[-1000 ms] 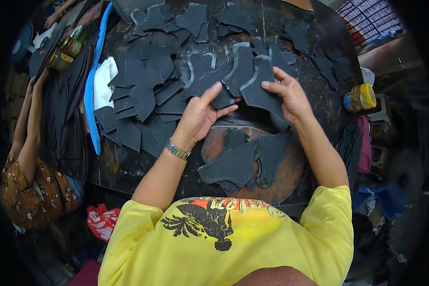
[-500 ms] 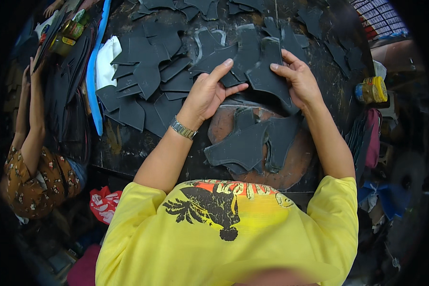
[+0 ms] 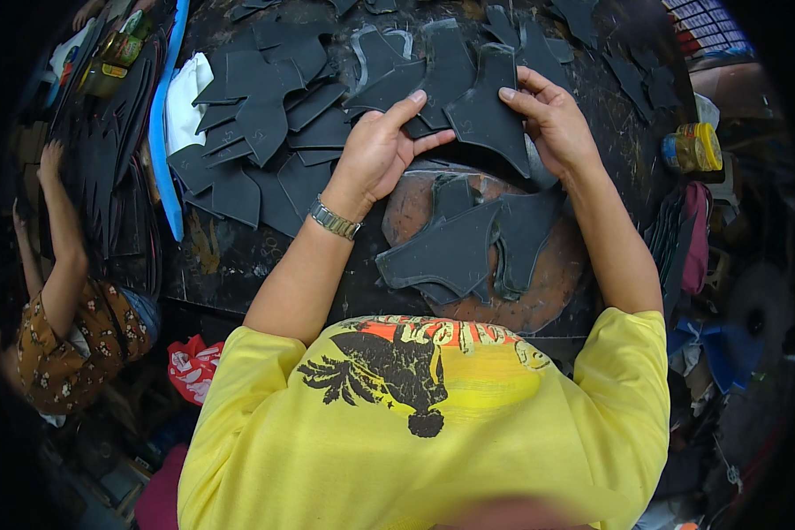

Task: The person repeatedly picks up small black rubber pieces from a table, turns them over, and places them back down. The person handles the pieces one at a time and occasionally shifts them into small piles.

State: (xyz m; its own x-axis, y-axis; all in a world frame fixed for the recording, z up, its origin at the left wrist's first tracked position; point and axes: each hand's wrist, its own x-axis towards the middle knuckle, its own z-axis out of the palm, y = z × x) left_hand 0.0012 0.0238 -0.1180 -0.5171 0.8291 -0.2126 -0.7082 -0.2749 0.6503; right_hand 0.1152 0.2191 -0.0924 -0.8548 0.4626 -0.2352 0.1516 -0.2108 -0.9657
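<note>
Dark grey cut-out panels, flat with curved edges, cover much of the black worktable. My right hand (image 3: pixel 552 124) pinches one panel (image 3: pixel 495 110) at its right edge, thumb on top and fingers behind. This panel is tilted, with its lower edge raised off the table. To its left is my left hand (image 3: pixel 380 150), thumb and one finger stretched apart beside the panels. Its thumb tip overlaps a panel with a pale-marked edge (image 3: pixel 380 93); whether it presses on it I cannot tell. Closer to me, several panels (image 3: pixel 442 252) lie on a worn brown round board (image 3: pixel 539 305).
Overlapping panels (image 3: pixel 252 106) spread at the left, near white material (image 3: pixel 188 106) and a blue strip (image 3: pixel 161 132). A yellow-lidded jar (image 3: pixel 693 148) stands at the right edge. A co-worker's arm (image 3: pixel 66 221) reaches in at far left, by a stack of dark sheets (image 3: pixel 119 168).
The panel in my right hand has turned a little more upright. My left hand keeps nearly the same pose. At far left, the co-worker's hands have moved apart. The whole view has shifted slightly.
</note>
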